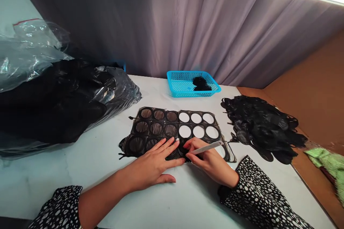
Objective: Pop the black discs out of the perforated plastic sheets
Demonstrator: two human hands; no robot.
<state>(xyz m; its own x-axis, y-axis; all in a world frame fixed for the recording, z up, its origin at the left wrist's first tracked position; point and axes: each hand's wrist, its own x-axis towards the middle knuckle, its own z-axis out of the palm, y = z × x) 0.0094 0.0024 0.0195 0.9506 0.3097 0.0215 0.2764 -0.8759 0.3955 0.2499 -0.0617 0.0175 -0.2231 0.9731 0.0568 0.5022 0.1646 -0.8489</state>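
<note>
A flat black panel point(175, 123) with rows of round rings lies on the white table. Sheer dark fabric fills the rings on its left half; several rings at the right show white through them. My left hand point(157, 161) rests on the panel's near middle edge, fingers spread and pressing flat. Close beside its fingertips, my right hand point(208, 159) grips a slim grey craft knife point(206, 148) in a pen-like hold. The knife's rear end points up to the right. Its tip is hidden by my fingers, over the near row of rings.
Behind the panel stands a blue basket point(172, 93) holding some black pieces point(202, 84). A heap of black fabric pieces point(263, 121) lies to the right, near a green cloth point(326, 164). A large clear plastic bag of black material point(67, 103) fills the left side.
</note>
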